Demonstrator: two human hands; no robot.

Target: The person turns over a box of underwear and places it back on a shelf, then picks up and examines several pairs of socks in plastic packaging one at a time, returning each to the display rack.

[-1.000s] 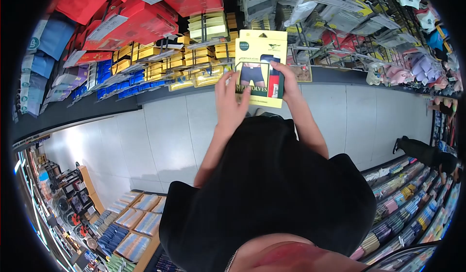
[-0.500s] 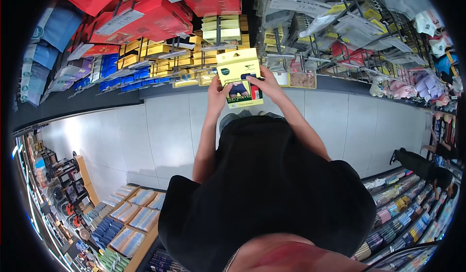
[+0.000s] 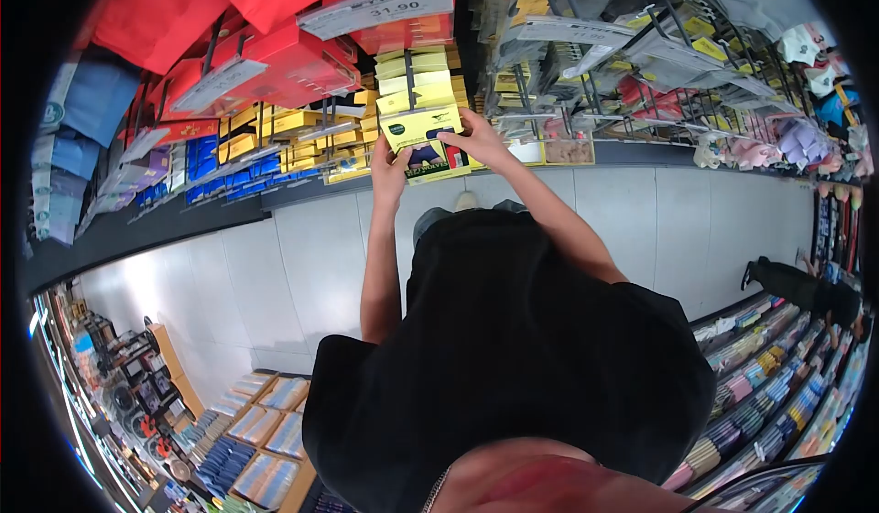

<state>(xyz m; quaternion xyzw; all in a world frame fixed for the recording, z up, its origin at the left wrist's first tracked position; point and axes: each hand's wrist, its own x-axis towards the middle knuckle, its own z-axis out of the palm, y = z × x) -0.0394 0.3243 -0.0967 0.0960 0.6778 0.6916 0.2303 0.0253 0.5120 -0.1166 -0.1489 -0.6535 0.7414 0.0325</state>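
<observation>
A yellow box of boxer briefs (image 3: 419, 135), with a picture of dark underwear on its front, is held by both hands at the display rack. My left hand (image 3: 390, 171) grips its left side, thumb on the front. At the right side my right hand (image 3: 481, 145) is closed around the edge, with its thumb across the front. The top of the box overlaps a dark display hook (image 3: 409, 81) that carries more yellow boxes (image 3: 393, 67) behind it.
Red packs (image 3: 261, 51) with price tags (image 3: 380, 10) hang at upper left, clear bagged goods (image 3: 632, 51) at upper right. Blue boxes (image 3: 199, 167) hang lower left. Pale floor (image 3: 604, 211) lies under me. A person (image 3: 797, 284) is at far right, near shelves of folded goods (image 3: 778, 380).
Both hands have moved the yellow box forward and slightly left, up against the hook with the similar boxes. The view has shifted slightly, and the person at far right has changed posture.
</observation>
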